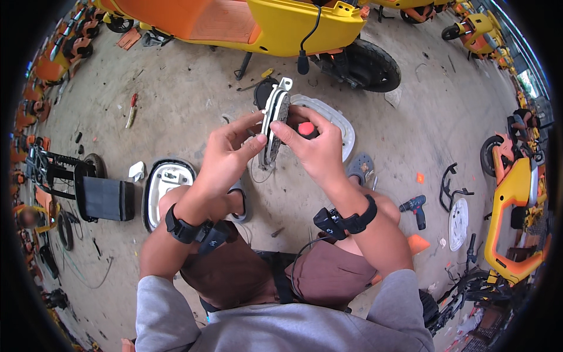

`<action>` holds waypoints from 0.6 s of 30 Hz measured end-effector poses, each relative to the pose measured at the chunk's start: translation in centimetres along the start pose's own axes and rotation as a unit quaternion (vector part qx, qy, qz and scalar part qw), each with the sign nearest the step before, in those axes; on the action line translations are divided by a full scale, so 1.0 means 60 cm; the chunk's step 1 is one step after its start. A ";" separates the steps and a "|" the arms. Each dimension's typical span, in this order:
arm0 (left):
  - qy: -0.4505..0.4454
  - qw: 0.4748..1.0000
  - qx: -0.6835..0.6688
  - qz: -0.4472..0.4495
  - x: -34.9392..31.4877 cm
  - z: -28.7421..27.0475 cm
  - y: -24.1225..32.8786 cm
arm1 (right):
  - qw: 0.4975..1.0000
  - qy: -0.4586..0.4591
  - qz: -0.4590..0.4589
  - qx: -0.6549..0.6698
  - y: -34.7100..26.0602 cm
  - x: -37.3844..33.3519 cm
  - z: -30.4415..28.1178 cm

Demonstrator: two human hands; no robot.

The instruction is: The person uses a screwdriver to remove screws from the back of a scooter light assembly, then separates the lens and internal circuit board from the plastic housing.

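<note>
Above a concrete floor [176, 105], between bent knees, both hands raised around a slim white and grey lamp unit [274, 120] held upright on edge. Left hand [226, 155]: fingers closed on the unit's left side, thumb pressed near its lower half. Right hand [314, 146]: fingertips pinching the unit's right edge, palm wrapped around a red-handled screwdriver [306, 128]. Black wrist straps on both forearms. Just behind the hands, on the floor, a white oval cover [340, 120]. Lower left, beside the left knee, a second white housing [161, 185] with a black rim. Further left, a red screwdriver [132, 108] lying alone. Right of the right knee, a cordless drill [415, 208]. At top, a yellow and orange scooter [275, 23] with a black cable hanging. More yellow scooters along the right rim.
</note>
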State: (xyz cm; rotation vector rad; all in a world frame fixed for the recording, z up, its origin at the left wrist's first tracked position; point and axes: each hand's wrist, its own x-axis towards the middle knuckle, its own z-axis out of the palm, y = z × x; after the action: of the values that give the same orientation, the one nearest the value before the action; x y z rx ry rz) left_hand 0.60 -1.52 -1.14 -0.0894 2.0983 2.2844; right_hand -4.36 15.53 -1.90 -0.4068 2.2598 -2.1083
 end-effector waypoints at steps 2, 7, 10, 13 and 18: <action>-0.007 1.000 0.013 -0.004 -0.004 -0.002 0.002 | 1.000 0.008 0.006 -0.012 0.002 -0.003 0.002; 0.000 0.999 0.041 0.007 -0.004 0.013 0.010 | 0.999 0.029 0.001 -0.045 -0.004 -0.007 0.002; 0.000 1.000 0.022 0.003 -0.001 0.011 0.008 | 0.999 0.036 -0.020 -0.023 -0.001 -0.003 0.002; -0.011 0.999 -0.037 -0.012 0.001 0.005 0.012 | 0.999 0.049 0.005 -0.013 -0.021 -0.001 -0.013; -0.030 0.994 -0.092 -0.042 -0.001 0.004 0.008 | 0.997 0.044 -0.023 -0.053 -0.021 0.013 -0.045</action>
State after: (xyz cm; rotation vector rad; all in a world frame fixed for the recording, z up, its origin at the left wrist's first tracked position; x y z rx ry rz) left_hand 0.64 -1.33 -0.66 -0.1092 1.8166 2.3927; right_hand -5.39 17.93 -0.29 -0.3793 2.4411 -2.0743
